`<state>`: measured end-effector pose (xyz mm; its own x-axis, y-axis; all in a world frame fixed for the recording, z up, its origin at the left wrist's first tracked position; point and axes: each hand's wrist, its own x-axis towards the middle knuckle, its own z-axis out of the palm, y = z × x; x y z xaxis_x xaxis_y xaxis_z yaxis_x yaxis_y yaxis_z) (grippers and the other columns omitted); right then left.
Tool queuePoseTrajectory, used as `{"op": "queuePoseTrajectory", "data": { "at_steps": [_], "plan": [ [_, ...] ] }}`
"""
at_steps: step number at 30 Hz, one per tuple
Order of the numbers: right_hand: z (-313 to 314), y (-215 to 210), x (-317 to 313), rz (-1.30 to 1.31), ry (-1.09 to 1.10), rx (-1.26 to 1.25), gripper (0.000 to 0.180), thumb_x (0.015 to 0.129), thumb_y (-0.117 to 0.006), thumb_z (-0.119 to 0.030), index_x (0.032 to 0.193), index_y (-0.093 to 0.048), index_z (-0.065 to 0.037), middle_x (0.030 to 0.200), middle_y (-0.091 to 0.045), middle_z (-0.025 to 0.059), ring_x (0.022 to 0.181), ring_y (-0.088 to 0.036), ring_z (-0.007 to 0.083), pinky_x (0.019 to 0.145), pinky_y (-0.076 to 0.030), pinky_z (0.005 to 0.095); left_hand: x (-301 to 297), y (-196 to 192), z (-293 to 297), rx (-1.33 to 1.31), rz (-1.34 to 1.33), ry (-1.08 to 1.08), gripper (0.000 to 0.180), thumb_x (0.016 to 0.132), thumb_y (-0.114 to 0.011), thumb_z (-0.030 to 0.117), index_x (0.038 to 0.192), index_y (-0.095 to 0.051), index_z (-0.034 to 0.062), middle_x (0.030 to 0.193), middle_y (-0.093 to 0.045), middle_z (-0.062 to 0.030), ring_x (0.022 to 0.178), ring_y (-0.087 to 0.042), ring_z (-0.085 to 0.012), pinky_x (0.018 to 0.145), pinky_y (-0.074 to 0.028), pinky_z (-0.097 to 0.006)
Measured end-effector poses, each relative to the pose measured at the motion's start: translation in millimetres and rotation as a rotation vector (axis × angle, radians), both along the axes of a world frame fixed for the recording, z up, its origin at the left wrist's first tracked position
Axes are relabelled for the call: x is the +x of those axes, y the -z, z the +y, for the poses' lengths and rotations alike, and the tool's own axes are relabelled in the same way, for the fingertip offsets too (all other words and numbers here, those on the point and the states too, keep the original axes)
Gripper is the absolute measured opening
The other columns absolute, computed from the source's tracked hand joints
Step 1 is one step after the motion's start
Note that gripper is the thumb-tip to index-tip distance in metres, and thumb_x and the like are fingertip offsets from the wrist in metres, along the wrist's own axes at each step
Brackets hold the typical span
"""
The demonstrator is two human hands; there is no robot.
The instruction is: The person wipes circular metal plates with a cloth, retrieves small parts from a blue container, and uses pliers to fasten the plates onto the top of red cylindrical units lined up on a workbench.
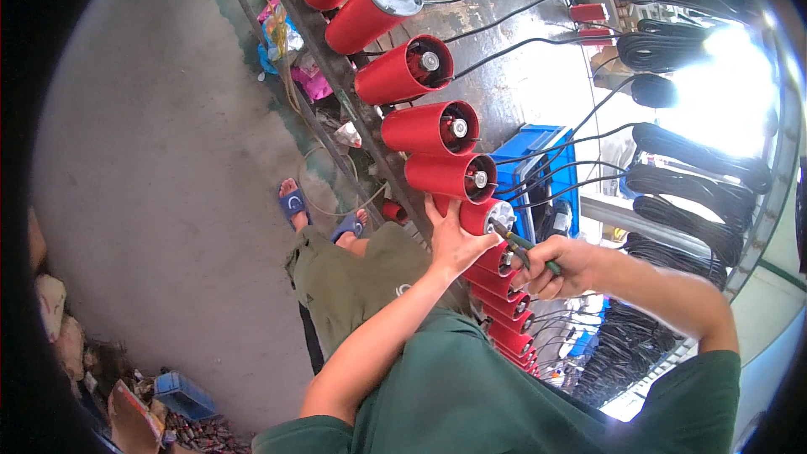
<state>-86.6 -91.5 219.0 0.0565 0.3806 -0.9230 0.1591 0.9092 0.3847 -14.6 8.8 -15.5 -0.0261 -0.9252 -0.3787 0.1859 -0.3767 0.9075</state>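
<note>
So, L hand [454, 240] w/ fingers wrapped round a red cylinder housing [487, 217] at the bench edge [336, 67], R hand [559, 267] just beside it clenched on green-handled pliers [517, 245] at its open end, rotor parts inside neighbouring housings [433, 128], blue crate [538, 151] behind, contents unclear.
</note>
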Motion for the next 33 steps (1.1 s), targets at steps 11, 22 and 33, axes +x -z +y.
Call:
{"op": "queuePoseTrajectory", "data": {
  "at_steps": [11, 22, 33],
  "plan": [
    [67, -2, -3, -0.34, 0.902, -0.371, 0.063, 0.096, -0.069, -0.042, 0.134, -0.049, 0.004, 0.1, -0.048, 0.0019, 0.065, -0.042, 0.0054, 0.049, -0.03, 0.0199, 8, -3, -10, -0.145, -0.035, 0.037, 0.104, 0.065, -0.097, 0.047, 0.154, -0.053, 0.0181, 0.165, -0.025, -0.0319, 0.148, -0.042, -0.0496, 0.122, -0.044, -0.052],
    [141, 94, -251, 0.523, 0.652, -1.104, 0.027, 0.099, -0.073, -0.036, 0.106, -0.064, -0.011, 0.09, -0.063, -0.0009, 0.07, -0.058, 0.0122, 0.055, -0.048, 0.0284, 45, -47, -29, 0.307, 0.125, 0.203, 0.045, 0.101, -0.074, 0.017, 0.142, -0.069, -0.0018, 0.104, -0.076, -0.0037, 0.077, -0.067, -0.0092, 0.069, -0.055, -0.026],
    [139, 174, -265, 1.653, -0.712, -0.882, 0.078, 0.083, -0.085, -0.039, 0.141, -0.053, 0.002, 0.14, -0.053, 0.023, 0.136, -0.048, 0.0414, 0.113, -0.04, 0.0557, -104, -139, -71, -1.089, -0.496, 0.685, 0.015, 0.094, -0.071, 0.003, 0.109, -0.072, 0.0005, 0.104, -0.071, -0.0151, 0.101, -0.069, -0.0312, 0.091, -0.055, -0.039]
  ]
}}
